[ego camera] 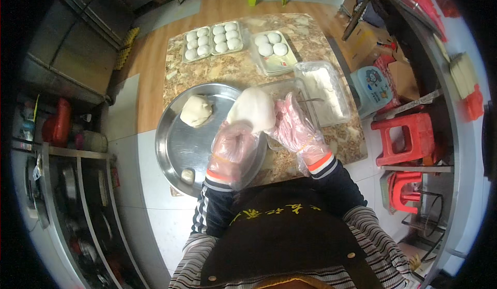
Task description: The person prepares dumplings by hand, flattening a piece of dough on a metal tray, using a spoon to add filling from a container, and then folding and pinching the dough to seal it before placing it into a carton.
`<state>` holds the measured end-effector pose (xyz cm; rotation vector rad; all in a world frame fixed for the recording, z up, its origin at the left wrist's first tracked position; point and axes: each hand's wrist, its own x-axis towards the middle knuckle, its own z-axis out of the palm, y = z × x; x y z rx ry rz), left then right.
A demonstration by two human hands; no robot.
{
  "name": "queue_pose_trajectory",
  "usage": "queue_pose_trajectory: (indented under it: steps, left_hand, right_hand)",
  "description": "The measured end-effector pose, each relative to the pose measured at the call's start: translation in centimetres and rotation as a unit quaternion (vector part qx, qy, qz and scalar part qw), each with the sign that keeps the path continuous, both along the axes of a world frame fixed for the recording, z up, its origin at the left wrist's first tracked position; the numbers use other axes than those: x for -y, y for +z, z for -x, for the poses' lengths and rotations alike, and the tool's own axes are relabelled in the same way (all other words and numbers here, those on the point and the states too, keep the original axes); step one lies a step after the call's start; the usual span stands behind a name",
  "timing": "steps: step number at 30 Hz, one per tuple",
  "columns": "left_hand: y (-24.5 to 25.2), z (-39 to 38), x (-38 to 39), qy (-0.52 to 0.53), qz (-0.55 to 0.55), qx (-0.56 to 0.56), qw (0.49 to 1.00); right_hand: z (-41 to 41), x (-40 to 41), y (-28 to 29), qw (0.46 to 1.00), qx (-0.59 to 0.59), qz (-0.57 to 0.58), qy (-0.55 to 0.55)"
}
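Note:
A flattened sheet of white dough (251, 108) is held up above the right rim of a round metal pan (176, 155). My left hand (233, 145), in a clear plastic glove banded at the wrist, grips its lower edge. My right hand (293, 127), gloved the same way, pinches the right edge, its fingers pointing up. Inside the pan are a large dough lump (196, 110) and a small dough piece (187, 176). Behind my right hand is a clear plastic container (285, 85), its contents mostly hidden. Beside it sits another clear container of white powder (322, 91).
On the marbled table (221, 71), a two-part tray (211, 52) and a stacked tray (281, 69) hold round white dough balls. Red plastic stools (404, 139) and a blue-lidded bin (371, 89) stand at the right. A metal shelf (77, 157) is at the left.

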<state>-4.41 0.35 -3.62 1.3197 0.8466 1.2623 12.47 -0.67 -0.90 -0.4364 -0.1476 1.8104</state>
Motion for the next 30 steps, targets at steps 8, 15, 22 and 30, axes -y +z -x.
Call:
queue_pose_trajectory:
  steps: [8,15,22,30]
  left_hand:
    - [-0.7,1.3,0.3,-0.12,0.025,-0.066,0.99]
    - [3.5,-0.3,0.4,-0.171,0.298,0.3,0.89]
    - [4.4,-1.4,0.8,-0.174,0.324,0.222,0.903]
    - [-0.2,0.8,-0.6,-0.153,0.32,0.214,0.91]
  right_hand:
    - [-1.3,-0.9,-3.8,0.963,0.223,-0.073,-0.131]
    - [-1.5,-0.8,-1.7,0.985,0.17,-0.006,0.024]
    - [-2.3,-0.9,0.6,0.882,0.461,-0.084,-0.049]
    - [-9.8,-0.5,0.5,0.747,0.597,-0.074,-0.283]
